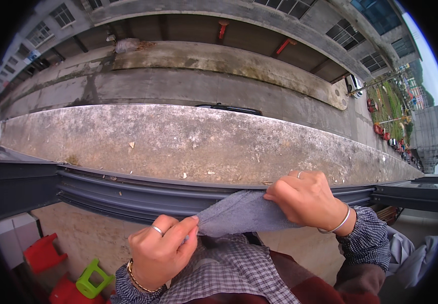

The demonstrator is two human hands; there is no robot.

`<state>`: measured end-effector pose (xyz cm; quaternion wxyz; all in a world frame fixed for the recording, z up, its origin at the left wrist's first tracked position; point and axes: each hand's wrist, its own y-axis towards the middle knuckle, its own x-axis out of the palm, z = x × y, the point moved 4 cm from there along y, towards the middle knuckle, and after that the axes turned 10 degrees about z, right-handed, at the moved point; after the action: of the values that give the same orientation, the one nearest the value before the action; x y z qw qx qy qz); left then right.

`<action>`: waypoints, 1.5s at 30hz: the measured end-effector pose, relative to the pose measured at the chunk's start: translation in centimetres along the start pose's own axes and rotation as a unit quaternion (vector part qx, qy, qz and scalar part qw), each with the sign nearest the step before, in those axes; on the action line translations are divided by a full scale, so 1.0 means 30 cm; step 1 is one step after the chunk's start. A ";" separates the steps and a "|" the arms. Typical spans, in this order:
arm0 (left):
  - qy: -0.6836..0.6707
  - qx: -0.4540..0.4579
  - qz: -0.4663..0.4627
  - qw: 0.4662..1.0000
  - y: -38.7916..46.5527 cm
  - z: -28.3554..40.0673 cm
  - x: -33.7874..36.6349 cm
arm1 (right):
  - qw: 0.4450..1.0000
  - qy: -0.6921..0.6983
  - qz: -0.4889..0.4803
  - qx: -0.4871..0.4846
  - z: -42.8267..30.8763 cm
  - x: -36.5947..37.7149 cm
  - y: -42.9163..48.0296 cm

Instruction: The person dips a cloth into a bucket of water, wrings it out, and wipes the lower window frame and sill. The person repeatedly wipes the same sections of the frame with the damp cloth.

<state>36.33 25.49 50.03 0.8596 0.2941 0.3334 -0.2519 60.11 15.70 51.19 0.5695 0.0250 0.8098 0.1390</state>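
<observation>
A grey cloth (243, 214) is stretched between my two hands, over the inner edge of a dark metal window track (135, 193). My left hand (163, 247) pinches the cloth's left end between thumb and fingers, just inside the track. The upper right part of the cloth is gripped by my right hand (302, 197), which rests at the outer edge of the track. Several parallel grooves run along the track, with small bits of debris in them. The cloth hides the track's middle.
Beyond the track lies a weathered concrete ledge (188, 144) with small chips on it, high above a paved road (203, 85). Indoors at the lower left stand a green plastic stool (94, 279) and red stools (44, 254). Pale fabric (413, 254) lies at the lower right.
</observation>
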 end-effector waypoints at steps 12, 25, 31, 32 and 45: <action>0.085 -0.157 0.186 0.966 -0.107 -0.257 -0.246 | 0.979 -0.073 0.079 -0.175 -0.306 0.237 0.383; -0.032 -0.090 0.121 0.988 -0.096 -0.062 -0.130 | 0.995 -0.024 -0.057 -0.084 -0.200 0.109 0.280; -0.120 0.000 0.009 0.993 -0.050 0.071 0.028 | 0.985 -0.090 -0.148 -0.024 -0.096 -0.039 0.098; -0.131 0.016 -0.006 0.991 -0.041 0.095 0.056 | 0.981 -0.102 -0.166 0.002 -0.070 -0.070 0.060; -0.140 0.044 -0.067 0.987 0.022 0.041 0.080 | 0.992 -0.072 -0.065 0.080 0.029 -0.055 -0.085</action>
<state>38.82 24.56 49.27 0.8652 0.2702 0.2172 -0.3624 61.80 13.09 51.78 0.6300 0.0276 0.7754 0.0340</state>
